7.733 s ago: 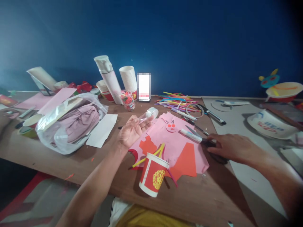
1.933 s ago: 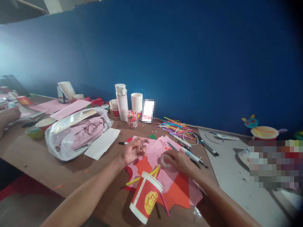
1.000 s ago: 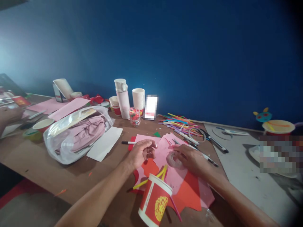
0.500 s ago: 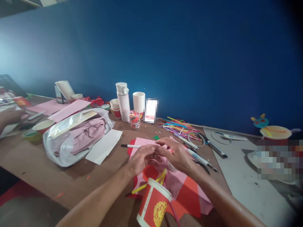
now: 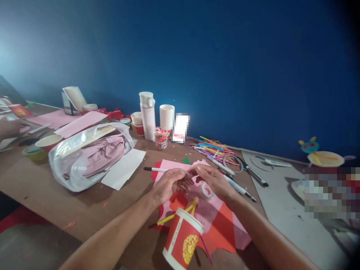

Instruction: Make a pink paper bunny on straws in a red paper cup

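My left hand [image 5: 171, 183] and my right hand [image 5: 210, 179] meet at the fingertips above sheets of pink paper [image 5: 222, 202] and red paper [image 5: 222, 232]. The fingers of both are curled and closed together; whatever is between them is too small or hidden to make out. Just under my right palm lies a small roll of clear tape [image 5: 206, 191]. Nearer to me, between my forearms, a red and white paper cup [image 5: 182, 238] lies tilted with yellow pipe cleaners [image 5: 192, 205] at its rim. A white marker [image 5: 154, 169] with a black cap lies beyond my left hand.
Left stands a clear plastic bag [image 5: 75, 176] with pink cloth, beside white paper [image 5: 123, 168]. Behind are a bottle [image 5: 147, 116], stacked cups [image 5: 167, 116] and a jar [image 5: 161, 138]. Right lie pipe cleaners [image 5: 213, 148], a cutter [image 5: 254, 172] and a decorated cup [image 5: 323, 159]. Another person's hand [image 5: 9, 127] is far left.
My right hand has turned and shifted slightly, so the tape roll shows more fully beneath it. Both hands stay together at the fingertips. The view has shifted a little.
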`<act>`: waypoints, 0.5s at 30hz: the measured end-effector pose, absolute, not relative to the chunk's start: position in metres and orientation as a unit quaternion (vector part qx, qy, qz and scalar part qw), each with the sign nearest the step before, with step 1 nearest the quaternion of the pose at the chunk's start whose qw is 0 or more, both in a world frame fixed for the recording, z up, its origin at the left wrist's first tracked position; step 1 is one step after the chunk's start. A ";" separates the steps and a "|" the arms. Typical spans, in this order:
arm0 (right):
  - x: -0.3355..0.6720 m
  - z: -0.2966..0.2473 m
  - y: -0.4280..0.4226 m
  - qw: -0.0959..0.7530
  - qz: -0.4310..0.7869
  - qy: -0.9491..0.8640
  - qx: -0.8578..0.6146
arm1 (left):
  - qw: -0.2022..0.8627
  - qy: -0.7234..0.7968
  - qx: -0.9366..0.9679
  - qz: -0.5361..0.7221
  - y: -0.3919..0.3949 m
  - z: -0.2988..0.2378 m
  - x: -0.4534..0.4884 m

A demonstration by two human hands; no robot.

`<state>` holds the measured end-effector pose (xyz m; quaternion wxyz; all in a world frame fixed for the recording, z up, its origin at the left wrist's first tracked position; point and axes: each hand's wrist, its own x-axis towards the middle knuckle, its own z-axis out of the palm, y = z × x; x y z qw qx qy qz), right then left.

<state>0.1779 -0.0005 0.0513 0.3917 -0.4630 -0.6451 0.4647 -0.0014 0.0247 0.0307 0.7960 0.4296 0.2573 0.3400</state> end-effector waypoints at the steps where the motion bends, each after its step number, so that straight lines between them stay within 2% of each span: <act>1: 0.179 0.049 0.000 0.397 0.484 -0.635 -0.453 | 0.794 0.258 0.432 0.342 0.025 0.030 -0.001; 6: 0.181 0.045 -0.002 0.412 0.559 -0.582 -0.423 | 0.782 0.267 0.446 0.343 0.025 0.030 0.001; 15: 0.183 0.044 -0.001 0.418 0.590 -0.555 -0.412 | 0.764 0.276 0.467 0.349 0.022 0.029 0.003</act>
